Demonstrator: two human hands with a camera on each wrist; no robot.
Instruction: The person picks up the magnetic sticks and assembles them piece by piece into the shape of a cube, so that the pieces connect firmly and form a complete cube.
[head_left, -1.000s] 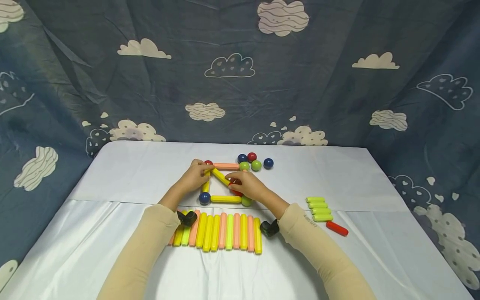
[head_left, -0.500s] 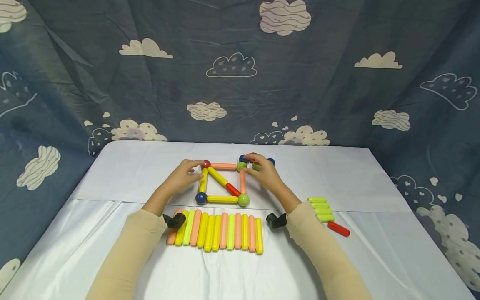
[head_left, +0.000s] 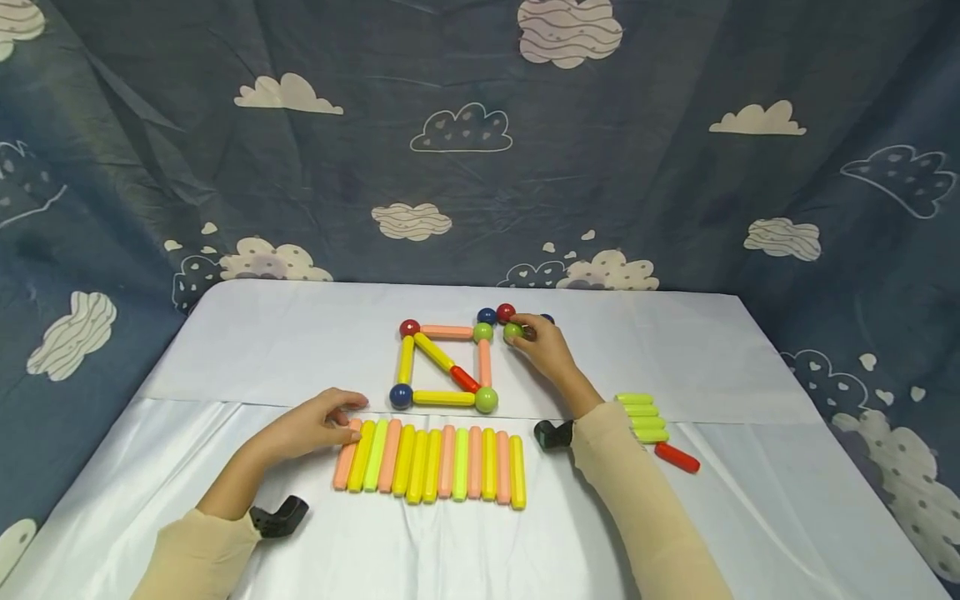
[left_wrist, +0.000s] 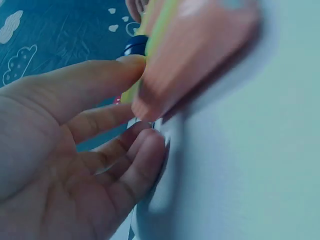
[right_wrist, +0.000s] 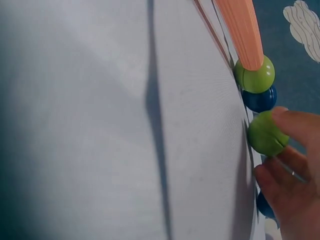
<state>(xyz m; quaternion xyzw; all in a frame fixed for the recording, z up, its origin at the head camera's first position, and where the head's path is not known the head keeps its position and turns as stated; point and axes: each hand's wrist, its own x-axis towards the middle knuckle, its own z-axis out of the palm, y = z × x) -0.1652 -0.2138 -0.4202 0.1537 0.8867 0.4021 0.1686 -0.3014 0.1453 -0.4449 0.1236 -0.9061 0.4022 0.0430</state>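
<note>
My right hand [head_left: 547, 348] is at the back of the table with thumb and fingers round a green ball [right_wrist: 266, 134]. My left hand [head_left: 306, 427] reaches the far end of the leftmost salmon stick [head_left: 345, 467]. Its thumb lies at the stick's edge in the left wrist view, and the other fingers extend past the end. Between the hands lies a four-sided frame of sticks and balls: a red ball [head_left: 409, 328], a blue ball [head_left: 401, 395] and two green balls at the corners. A yellow stick [head_left: 433, 352] and a short red stick [head_left: 465, 379] form its diagonal.
A row of yellow, salmon and lime sticks [head_left: 416, 467] lies in front of the frame. Behind it sit a blue ball [head_left: 487, 316] and a red ball [head_left: 506, 313]. Short lime sticks [head_left: 641, 412] and one red stick [head_left: 677, 457] lie at right.
My left hand has left the frame's red corner and come down to the stick row. My right hand has moved from the diagonal, past the back-right corner, to the loose green ball.
</note>
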